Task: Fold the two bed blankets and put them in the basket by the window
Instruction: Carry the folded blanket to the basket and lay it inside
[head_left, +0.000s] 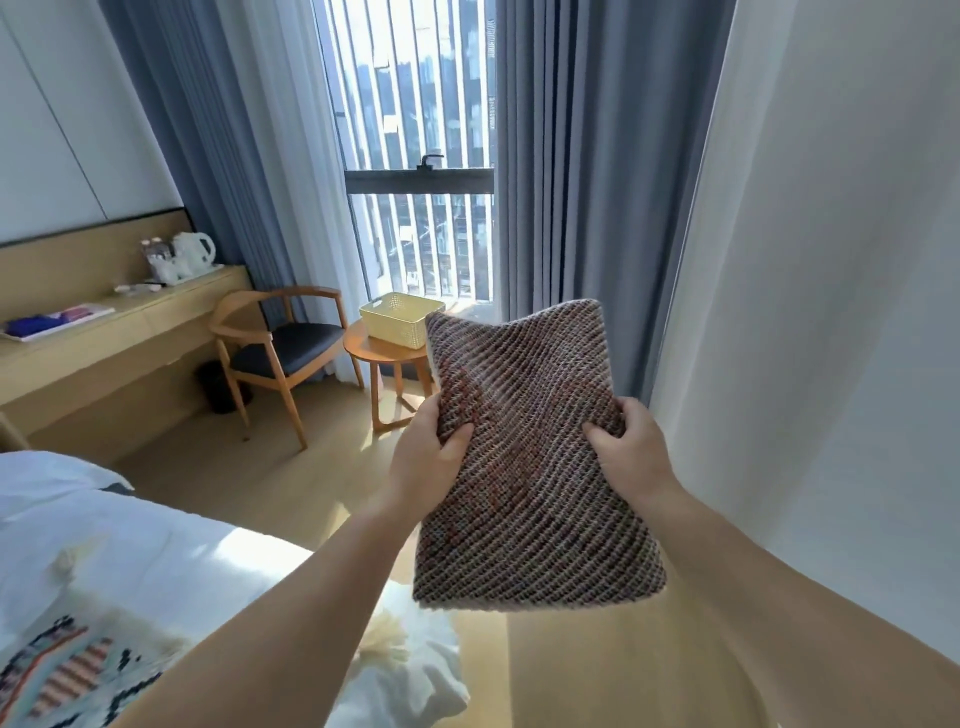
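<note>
Two hands: your left hand (434, 457) and right hand (631, 447) both clamp the folded blanket (530, 462), thumbs on top, fingers hidden beneath.
Blanket look: you hold a flat, folded rectangle of coarse knit with diagonal brown, grey and rust stripes and a pale edge.
Blanket place: you hold it in the air above the wood floor (260, 467), beside the bed's (130, 545) corner.
Second blanket: a patterned, fringed one (67, 670) lies on the bed's near edge.
Basket: a pale yellow basket (402, 318) sits on the round side table (379, 353) by the window (415, 156).
</note>
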